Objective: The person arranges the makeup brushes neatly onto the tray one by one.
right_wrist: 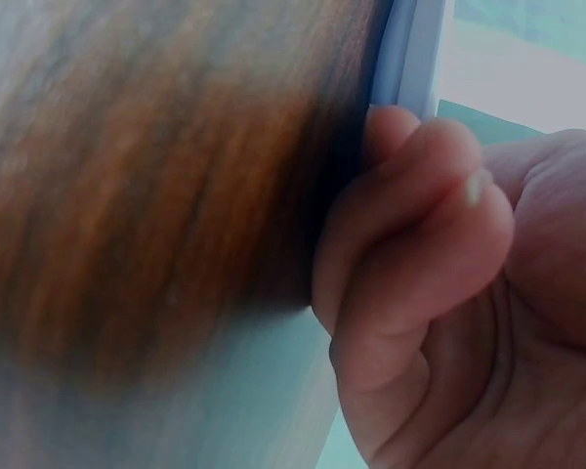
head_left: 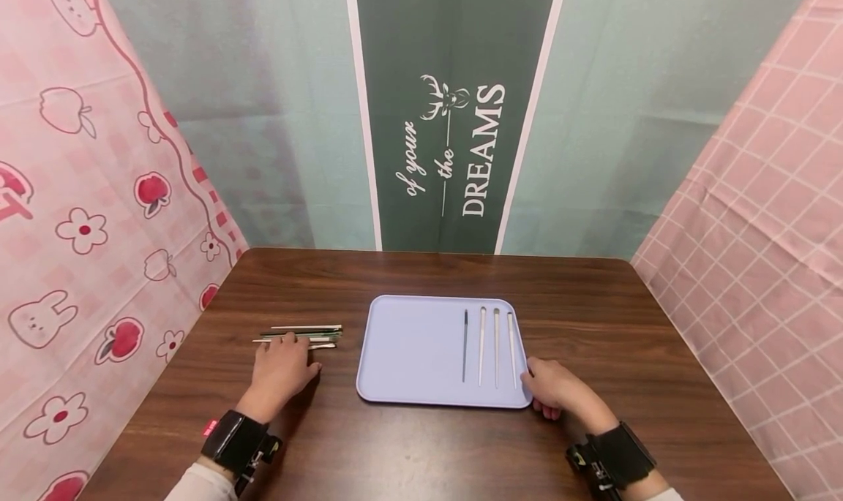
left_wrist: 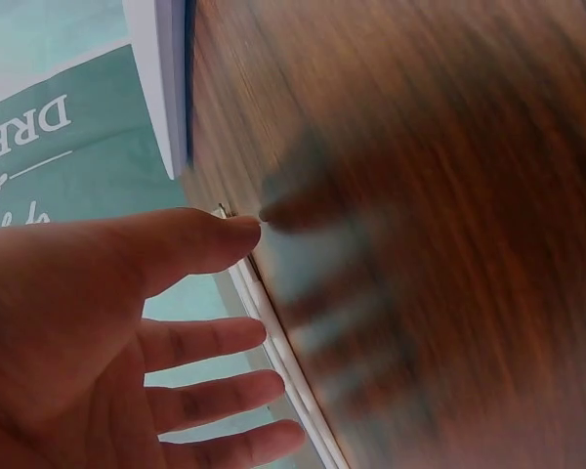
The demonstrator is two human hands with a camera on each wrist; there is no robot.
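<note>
Cannot count surely the loose brushes (head_left: 326, 333) left of the lavender tray (head_left: 408, 347), being partly covered by the left hand (head_left: 282, 369), with fingers lightly stretched and grasping nothing. Can see the right hand (head_left: 556, 385) gripping the tray's right edge with curled fingers, with thumb contact mostly hidden. Can also notice four slender brushes (head_left: 497, 347) inside the tray, and behind the wooden table (head_left: 408, 450), lettered cloth (head_left: 408, 47).
</note>
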